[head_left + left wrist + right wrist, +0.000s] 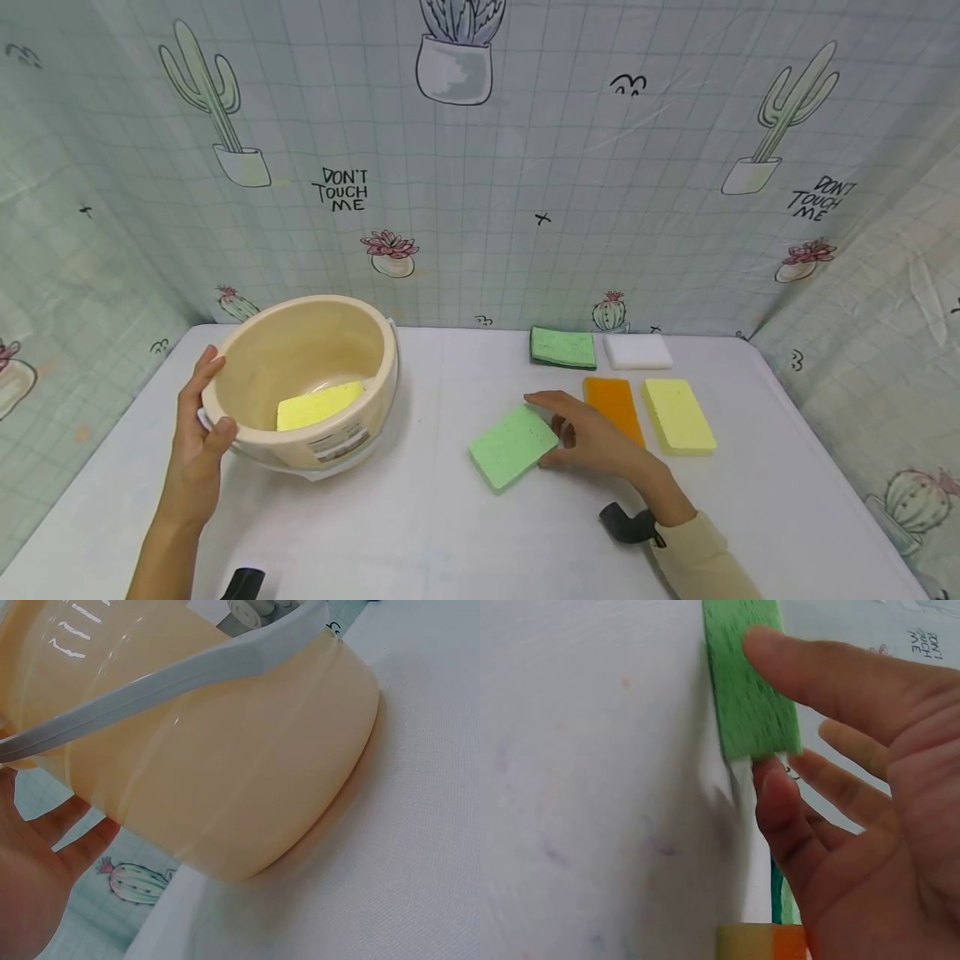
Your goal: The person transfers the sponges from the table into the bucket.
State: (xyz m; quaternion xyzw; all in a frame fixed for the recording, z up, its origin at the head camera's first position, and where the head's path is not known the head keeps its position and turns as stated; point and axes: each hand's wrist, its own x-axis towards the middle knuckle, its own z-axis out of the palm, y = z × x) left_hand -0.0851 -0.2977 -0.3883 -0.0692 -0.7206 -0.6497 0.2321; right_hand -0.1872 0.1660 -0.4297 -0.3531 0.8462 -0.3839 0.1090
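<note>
The right hand, partly closed, pinches the green sponge. The bucket lies to its left, well apart, gripped by the left hand.

Reads "DON'T TOUCH ME" in black capitals on the cactus-print curtain, twice in the head view: stacked on three lines left of centre, then again, tilted, towards the right edge. Shows up once more on that curtain in the right wrist view, turned sideways, small and blurred. Also bears a small black x mark near the middle. Has print on the label of the cream bucket, too small to make out.
</note>
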